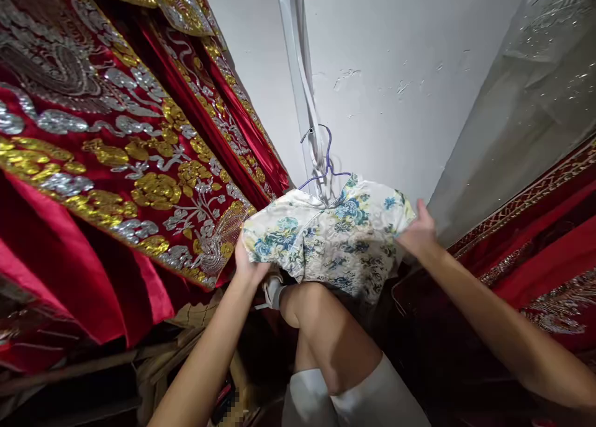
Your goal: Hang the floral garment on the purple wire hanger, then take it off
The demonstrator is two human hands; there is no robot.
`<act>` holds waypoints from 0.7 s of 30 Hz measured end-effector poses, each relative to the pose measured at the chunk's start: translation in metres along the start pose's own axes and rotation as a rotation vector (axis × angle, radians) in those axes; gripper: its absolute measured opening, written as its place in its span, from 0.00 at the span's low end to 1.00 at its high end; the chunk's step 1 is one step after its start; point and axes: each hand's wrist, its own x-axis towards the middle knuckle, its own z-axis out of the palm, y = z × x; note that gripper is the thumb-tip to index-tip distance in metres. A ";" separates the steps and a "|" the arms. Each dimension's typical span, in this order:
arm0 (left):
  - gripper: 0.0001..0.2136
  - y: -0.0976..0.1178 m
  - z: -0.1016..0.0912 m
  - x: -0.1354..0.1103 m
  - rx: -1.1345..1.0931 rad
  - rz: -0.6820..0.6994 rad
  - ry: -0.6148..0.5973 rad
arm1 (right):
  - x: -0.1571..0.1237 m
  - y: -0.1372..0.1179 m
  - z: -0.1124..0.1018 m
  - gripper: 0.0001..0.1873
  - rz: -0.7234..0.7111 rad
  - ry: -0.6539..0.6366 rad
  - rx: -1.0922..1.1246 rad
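A white short-sleeved blouse with blue and yellow flowers (339,234) hangs in front of me on a thin purple hanger (329,160). The hanger's hook is up by white straps on a white pole. My left hand (249,259) grips the end of the left sleeve, its fingers partly behind the cloth. At the opposite side my right hand (419,231) pinches the edge of the right sleeve, with one digit pointing up. Between the two hands the blouse is spread out, its lower part above my bent knee.
Red cloth with gold and silver sequins (153,166) fills the left side. More red embroidered cloth (544,247) hangs at the right, below a clear plastic cover (549,73). Behind the white pole (294,54) stands a pale wall (395,61). My legs (326,334) are below.
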 end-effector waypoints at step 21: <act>0.32 0.029 0.070 -0.014 0.949 0.650 -0.309 | -0.090 -0.151 -0.075 0.15 -0.403 0.645 0.373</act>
